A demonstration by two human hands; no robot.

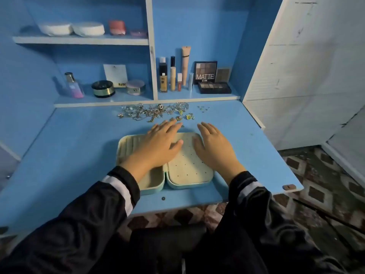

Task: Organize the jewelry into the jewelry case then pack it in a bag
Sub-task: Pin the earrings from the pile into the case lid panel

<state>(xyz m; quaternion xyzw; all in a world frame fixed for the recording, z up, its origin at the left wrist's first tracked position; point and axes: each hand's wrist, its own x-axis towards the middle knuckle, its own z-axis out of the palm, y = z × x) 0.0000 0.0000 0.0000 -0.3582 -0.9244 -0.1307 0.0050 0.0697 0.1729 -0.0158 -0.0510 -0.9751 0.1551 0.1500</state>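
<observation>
Case (187,171): open flat on the blue surface (79,145), under both hands; two pale halves side by side with mint outer walls.
Case, left half: ribbed rolls at the far end and a plain compartment at the near end, mostly covered by the left hand.
Case, right half: cream panel dotted with small holes, showing between the two hands.
Left hand (160,143): fingers straight and together, holding nothing; it lies over the left half with its fingertips past the far rim and its thumb over the holed panel. Whether it presses on the case cannot be told.
Right hand (213,147): flat, fingers straight, holding nothing; it lies over the right rim of the case with its thumb on the panel side.
Jewelry (154,112): a tangled silver and gold heap on the surface just beyond the left fingertips; none is in the case.
Studs (203,109): a few tiny pieces beyond the right fingertips, apart from the heap.
Sleeves (118,186): black with a white band at each wrist.
Palette (205,73): upright on the shelf beyond the right hand, reads "MATTE"; the smaller line below is too blurred.
Tubes (173,76): makeup bottles standing left of the palette, labels unreadable.
Card (115,75): white, beyond the left hand, dark lettering too blurred to read.
</observation>
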